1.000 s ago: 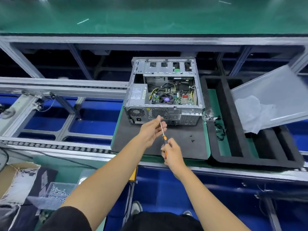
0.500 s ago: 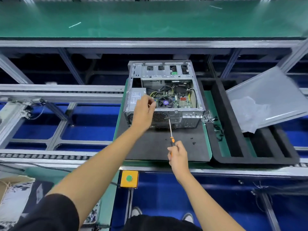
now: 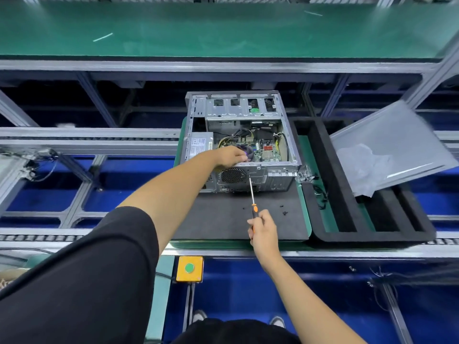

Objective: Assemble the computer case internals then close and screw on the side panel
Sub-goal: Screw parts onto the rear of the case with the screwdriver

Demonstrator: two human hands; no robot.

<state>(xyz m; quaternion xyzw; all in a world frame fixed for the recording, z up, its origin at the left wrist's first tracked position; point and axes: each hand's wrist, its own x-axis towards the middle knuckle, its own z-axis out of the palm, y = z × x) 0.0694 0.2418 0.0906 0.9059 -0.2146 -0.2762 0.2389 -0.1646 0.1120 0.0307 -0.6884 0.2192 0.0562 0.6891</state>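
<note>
**Over the open case: one hand inside, one on the screwdriver**

At the case's near edge, L hand (image 3: 229, 156) reached over the rim into the open top of the computer case (image 3: 238, 142), fingers curled down by the fan area w/ the purple centre; whether it pinched anything could not be told, fingertips hidden behind the rim. R hand (image 3: 264, 232) gripped the orange-and-black handle of a screwdriver (image 3: 252, 194), fingers wrapped round it, shaft angled up and away, tip touching or just at the case's rear panel beside the round fan grille.

Case lay on its side, open face up, on a dark foam mat (image 3: 223, 219) on the conveyor surface (image 3: 347, 252); board, cables & PSU visible inside. A few small black screws (image 3: 283, 210) lay loose on the mat, R of the screwdriver, apart from it.

Just R of the mat sat a black foam tray (image 3: 347, 234) w/ long slots, some thin black cables in its nearest slot. A grey side panel (image 3: 397, 135) leaned tilted across the tray's far R part, w/ a crumpled clear plastic bag (image 3: 365, 167) on it.

Below the surface edge, a yellow box w/ a green button (image 3: 189, 268).
</note>
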